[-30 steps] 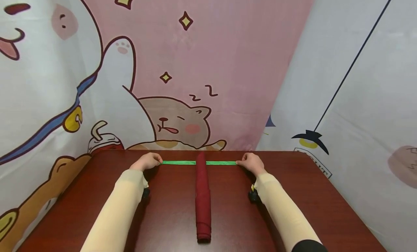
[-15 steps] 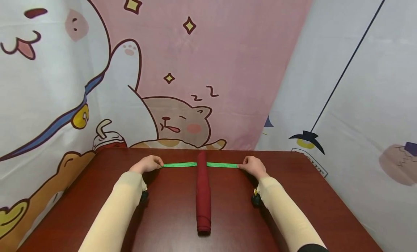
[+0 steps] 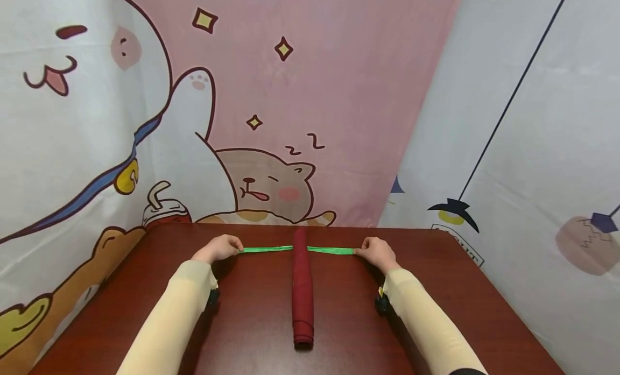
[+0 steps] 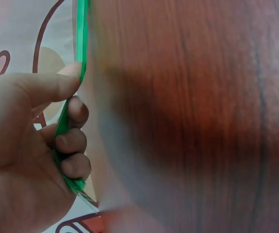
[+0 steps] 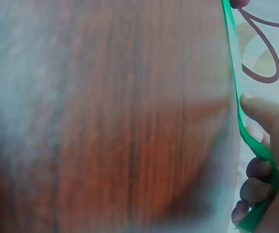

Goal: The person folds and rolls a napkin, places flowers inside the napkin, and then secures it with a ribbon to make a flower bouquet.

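Note:
A long roll of dark red cloth (image 3: 302, 299) lies lengthwise on the table, its near end showing coiled layers. A flat green ribbon (image 3: 331, 250) runs crosswise near the roll's far end, and the roll covers its middle. On the left, my left hand (image 3: 222, 248) pinches the ribbon between thumb and index finger. The left wrist view shows its tail running down inside the curled fingers (image 4: 73, 141). Opposite, my right hand (image 3: 378, 252) pinches the other side of the ribbon (image 5: 234, 58). That tail hangs through the right palm, beside the curled fingers (image 5: 255, 190).
The reddish-brown wooden table (image 3: 252, 321) has its far edge just beyond both hands. Behind it hangs a cloth backdrop (image 3: 353, 122) printed with cartoon animals. Small dark devices sit at both wrists, below the cream sleeves (image 3: 169, 310).
The head view has shifted slightly. Both hands keep their pinch, and the ribbon between them has come a little nearer along the roll. Its left stretch looks narrower than before.

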`<state>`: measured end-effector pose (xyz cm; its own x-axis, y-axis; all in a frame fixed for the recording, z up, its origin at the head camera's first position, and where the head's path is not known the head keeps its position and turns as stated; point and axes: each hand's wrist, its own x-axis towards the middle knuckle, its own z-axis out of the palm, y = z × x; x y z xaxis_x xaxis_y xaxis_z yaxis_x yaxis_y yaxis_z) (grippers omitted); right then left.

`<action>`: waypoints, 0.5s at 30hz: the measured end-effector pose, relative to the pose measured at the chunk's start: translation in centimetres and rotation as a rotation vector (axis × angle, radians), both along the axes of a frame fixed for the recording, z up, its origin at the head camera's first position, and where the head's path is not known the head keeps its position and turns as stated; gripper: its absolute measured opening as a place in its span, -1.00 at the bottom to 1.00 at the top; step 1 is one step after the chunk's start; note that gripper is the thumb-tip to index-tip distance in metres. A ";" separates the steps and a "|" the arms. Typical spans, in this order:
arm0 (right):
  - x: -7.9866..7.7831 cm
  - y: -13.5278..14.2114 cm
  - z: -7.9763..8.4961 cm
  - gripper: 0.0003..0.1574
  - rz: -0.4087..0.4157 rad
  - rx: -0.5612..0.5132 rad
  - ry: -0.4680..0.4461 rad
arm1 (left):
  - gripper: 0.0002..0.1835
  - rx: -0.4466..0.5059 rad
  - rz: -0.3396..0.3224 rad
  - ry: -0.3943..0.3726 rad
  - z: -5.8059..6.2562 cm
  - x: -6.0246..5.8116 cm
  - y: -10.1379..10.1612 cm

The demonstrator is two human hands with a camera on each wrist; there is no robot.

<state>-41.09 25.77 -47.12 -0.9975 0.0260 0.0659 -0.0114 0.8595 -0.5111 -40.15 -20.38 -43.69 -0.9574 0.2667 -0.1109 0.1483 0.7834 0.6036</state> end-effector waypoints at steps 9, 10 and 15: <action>-1.3 -0.3 -0.3 -0.55 -0.047 0.024 0.007 | -0.85 -0.028 0.038 0.028 -0.7 -1.4 0.8; -1.4 -0.4 -0.3 -0.54 -0.057 0.026 0.003 | -0.85 -0.032 0.038 0.031 -0.8 -1.6 0.8; -2.3 -0.8 -0.4 -0.51 -0.087 0.052 -0.012 | -0.84 -0.053 0.047 0.032 -0.9 -2.6 1.1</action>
